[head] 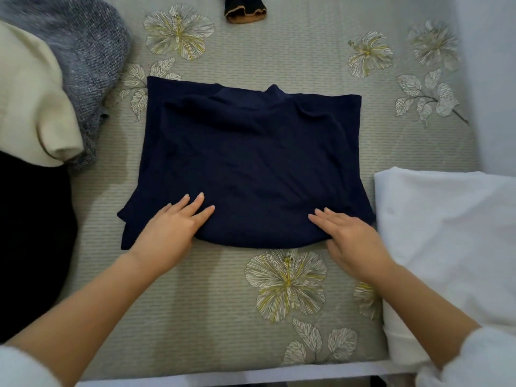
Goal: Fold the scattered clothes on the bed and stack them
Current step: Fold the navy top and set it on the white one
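**Two hands flat on a folded navy top on a bed**

We look down at a bed (212, 317) covered in a grey-green striped sheet printed with pale flowers. A navy top (251, 163) lies in the middle of it, folded into a rough rectangle, with its collar at the far edge and its rounded fold nearest us.

Both hands rest on the near edge of the top. The left hand (170, 233) lies on the near left part, the right hand (349, 238) on the near right corner. On each hand we see straight fingers laid flat on the cloth, pointing away from us, gripping nothing. The thumbs are hidden from us. A stretch of bare navy cloth separates the two hands. White sleeves show at the bottom corners.

To the right, just beside the top, sits a white cloth (446, 219). On the left we see a cream garment (30, 107) lying over a grey knit (92, 51), with a black garment (30, 233) nearer us. At the far edge lies a dark piece with an orange trim (244, 12).
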The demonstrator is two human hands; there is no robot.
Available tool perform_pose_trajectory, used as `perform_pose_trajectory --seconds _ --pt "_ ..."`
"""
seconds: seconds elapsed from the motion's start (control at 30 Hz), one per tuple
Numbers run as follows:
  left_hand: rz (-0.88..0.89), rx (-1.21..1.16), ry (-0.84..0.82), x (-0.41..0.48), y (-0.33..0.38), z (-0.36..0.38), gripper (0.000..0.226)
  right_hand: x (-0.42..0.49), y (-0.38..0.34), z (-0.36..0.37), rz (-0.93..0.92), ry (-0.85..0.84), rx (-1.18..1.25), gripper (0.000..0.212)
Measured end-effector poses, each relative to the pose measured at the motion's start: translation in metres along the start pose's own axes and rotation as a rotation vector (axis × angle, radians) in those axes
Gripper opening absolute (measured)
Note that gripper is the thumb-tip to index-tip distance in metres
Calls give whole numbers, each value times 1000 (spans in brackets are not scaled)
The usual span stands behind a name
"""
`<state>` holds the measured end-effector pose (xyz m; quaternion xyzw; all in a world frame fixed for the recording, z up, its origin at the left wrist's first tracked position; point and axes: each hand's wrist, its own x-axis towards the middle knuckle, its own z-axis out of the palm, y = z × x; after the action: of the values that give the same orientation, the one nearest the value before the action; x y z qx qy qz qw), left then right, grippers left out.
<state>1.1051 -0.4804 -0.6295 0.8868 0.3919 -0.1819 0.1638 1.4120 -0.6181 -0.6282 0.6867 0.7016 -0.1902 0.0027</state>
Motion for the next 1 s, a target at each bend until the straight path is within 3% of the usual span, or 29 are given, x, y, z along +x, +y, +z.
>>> perform_pose_trajectory --seconds 0.1,0.23,0.33,0.43,0.57,0.63,0.7,0.77,0.83,0.9,1.0 --pt "10 38 -139 -19 7 -11 72 -12 3 -14 -73 -66 32 59" --pt "79 -1 -349 -64 27 -12 73 -35 -11 -25 -212 -294 -107 40" --pt "73 -96 -352 -69 30 -22 70 -30 -17 -31 -61 -557 65 50" --pt "-54 -310 -55 -33 20 -33 64 5 -18 -40 135 -340 350 28" --pt "-300 -568 407 47 8 -46 40 84 -23 -45 283 -31 569 26" --pt "-466 -695 434 84 3 -58 43 125 -28 -48 388 25 728 32" --pt "-598 -813 361 109 -2 -62 41 155 -31 -48 477 54 781 41" --pt "-658 -847 263 121 -5 -61 16 173 -32 -43 531 15 701 42" --pt "-627 -826 284 126 -4 -62 8 182 -31 -37 559 7 594 26" --pt "-567 -903 419 126 -2 -64 5 184 -30 -34 576 139 639 9" --pt "-512 -978 540 125 1 -54 23 181 -32 -32 574 265 789 15"
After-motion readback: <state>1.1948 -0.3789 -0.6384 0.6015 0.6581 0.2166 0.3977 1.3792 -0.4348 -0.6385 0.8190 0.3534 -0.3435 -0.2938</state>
